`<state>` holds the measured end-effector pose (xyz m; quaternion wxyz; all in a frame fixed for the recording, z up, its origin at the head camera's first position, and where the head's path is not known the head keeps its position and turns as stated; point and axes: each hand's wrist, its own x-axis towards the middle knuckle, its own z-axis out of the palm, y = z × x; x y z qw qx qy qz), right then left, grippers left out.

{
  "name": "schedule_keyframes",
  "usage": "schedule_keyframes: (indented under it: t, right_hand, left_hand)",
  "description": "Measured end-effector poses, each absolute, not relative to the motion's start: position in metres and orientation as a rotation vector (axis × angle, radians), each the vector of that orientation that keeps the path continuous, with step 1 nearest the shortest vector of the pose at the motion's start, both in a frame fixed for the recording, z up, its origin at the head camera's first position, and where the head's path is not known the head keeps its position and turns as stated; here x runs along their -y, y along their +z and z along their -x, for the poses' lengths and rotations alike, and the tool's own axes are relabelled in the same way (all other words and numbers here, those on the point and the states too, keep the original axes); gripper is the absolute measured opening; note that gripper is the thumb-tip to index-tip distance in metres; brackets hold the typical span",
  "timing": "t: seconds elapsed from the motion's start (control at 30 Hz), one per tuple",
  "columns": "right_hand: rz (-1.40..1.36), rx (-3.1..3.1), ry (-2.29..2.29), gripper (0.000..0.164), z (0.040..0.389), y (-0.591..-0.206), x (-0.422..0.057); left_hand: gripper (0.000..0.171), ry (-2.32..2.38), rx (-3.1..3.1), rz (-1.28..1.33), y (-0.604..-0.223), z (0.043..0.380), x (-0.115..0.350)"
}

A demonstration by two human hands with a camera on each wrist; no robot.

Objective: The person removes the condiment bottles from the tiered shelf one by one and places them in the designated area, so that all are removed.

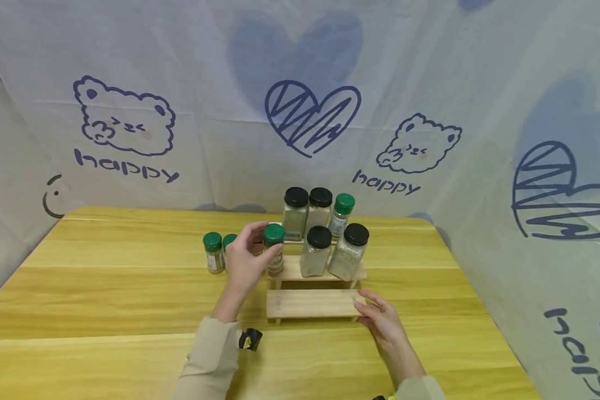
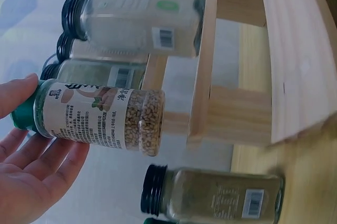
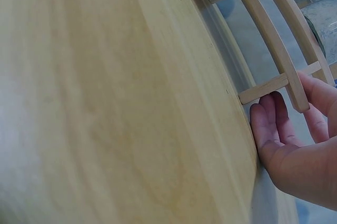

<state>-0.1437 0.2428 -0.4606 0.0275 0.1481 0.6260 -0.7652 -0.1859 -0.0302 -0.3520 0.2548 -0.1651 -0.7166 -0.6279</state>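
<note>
My left hand (image 1: pixel 245 264) pinches a small spice jar by its green cap, thumb on one side and fingers on the other. The jar (image 2: pixel 100 116) has a printed label and tan grains inside, and is upright close over the left end of the rack's middle step. My right hand (image 1: pixel 386 328) grips the right end of the lowest step of the wooden rack (image 1: pixel 310 303), fingers around the plank's end and support. Two black-capped jars stand on the middle step, a pale one (image 1: pixel 315 258) and another (image 1: pixel 347 258) to its right.
Behind, on the top step, are two black-capped jars (image 1: pixel 295 219) and a green-capped jar (image 1: pixel 339 219). Left of the rack, a green-capped jar (image 1: pixel 214 258) stands beside others partly hidden by my left hand, one a black-capped jar (image 2: pixel 221 197). A printed cloth (image 1: pixel 220 128) hangs behind the table.
</note>
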Motion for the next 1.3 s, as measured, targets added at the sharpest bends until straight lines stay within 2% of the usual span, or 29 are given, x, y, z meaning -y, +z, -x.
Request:
schedule_keyframes:
  t: [0.67,1.17,1.3]
  right_hand:
    - [-0.444,-1.914,-2.388,0.030,0.142,-0.460,-0.243]
    - [-0.467,-1.917,-2.370,0.035,0.143,-0.459,-0.241]
    - [-0.464,-1.934,-2.380,0.032,0.143,-0.460,-0.242]
  left_hand:
    - [0.042,-1.704,1.947,0.295,-0.376,0.192,0.058]
    - [0.040,-1.793,1.930,0.170,-0.375,0.177,0.061]
    - [0.042,-1.817,1.925,0.148,-0.391,0.184,0.064]
